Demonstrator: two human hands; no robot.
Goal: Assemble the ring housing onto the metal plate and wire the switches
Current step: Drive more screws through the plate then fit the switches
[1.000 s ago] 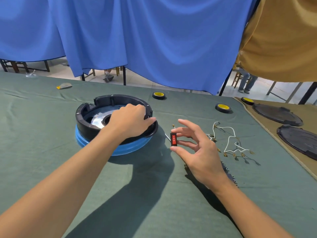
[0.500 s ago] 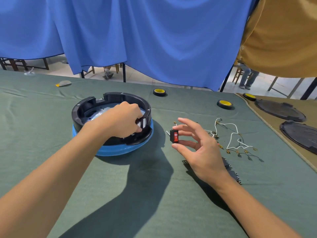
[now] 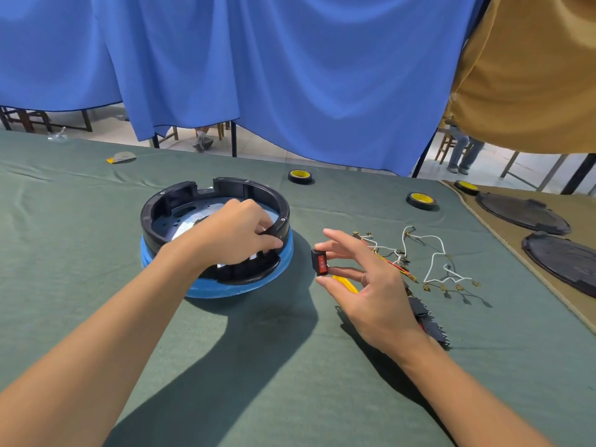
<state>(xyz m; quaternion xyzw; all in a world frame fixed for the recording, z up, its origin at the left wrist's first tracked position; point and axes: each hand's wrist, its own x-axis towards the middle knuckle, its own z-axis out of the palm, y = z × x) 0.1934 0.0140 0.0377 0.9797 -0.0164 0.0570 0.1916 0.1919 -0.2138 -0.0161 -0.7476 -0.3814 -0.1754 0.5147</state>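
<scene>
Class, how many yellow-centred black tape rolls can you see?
3 tape rolls: one on the green cloth beyond the ring housing, one farther right, one on the tan cloth, far corner. Others may be hidden.

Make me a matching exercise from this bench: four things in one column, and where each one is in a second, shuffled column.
Things
1. red rocker switch
2. black ring housing
3. white wire harness
4. black round covers

Places
A. on the tan cloth, far right
B. pinched in the right hand
C. gripped at its rim by the left hand
D. loose on the green cloth, to the right of the right hand

Pairs: 1-B, 2-C, 3-D, 4-A
</scene>
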